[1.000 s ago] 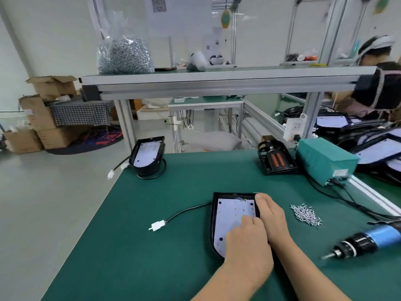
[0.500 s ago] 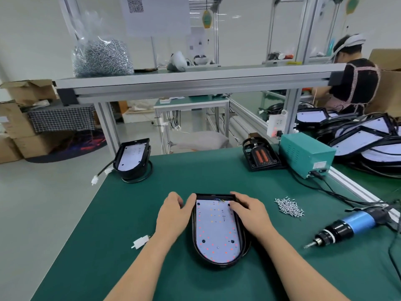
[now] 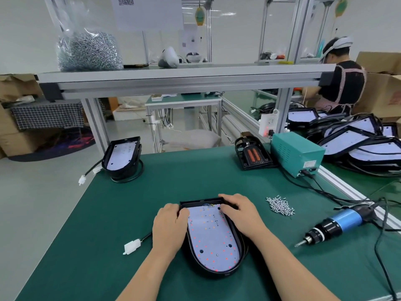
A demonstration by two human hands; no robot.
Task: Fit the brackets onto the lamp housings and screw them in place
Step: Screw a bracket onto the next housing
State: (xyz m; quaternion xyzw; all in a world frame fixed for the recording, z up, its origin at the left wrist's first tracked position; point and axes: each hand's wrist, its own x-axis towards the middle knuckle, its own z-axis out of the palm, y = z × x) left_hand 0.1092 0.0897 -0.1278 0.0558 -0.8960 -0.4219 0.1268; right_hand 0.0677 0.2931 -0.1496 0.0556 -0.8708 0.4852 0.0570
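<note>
The left hand [image 3: 171, 227] and right hand [image 3: 240, 216] are gripping the housing [image 3: 213, 242] on the counter [image 3: 130, 203], fingers [image 3: 230, 200] curling over its far corners, its long axis pointing away from the person. Screws [image 3: 280, 206] and driver [image 3: 338, 224] are lying nearer the right hand.

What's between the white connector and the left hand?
Head view: only a short stretch of black cable on the green mat, running from the white connector toward the left hand.

Nothing legible is showing anywhere. A QR code [image 3: 125, 0] is sitting at the top of a hanging white sheet [image 3: 149, 14]; the label [image 3: 309, 164] on the green power box [image 3: 290, 148] and the red print [image 3: 393, 99] on a cardboard box [image 3: 379, 88] are appearing too blurred to read
</note>
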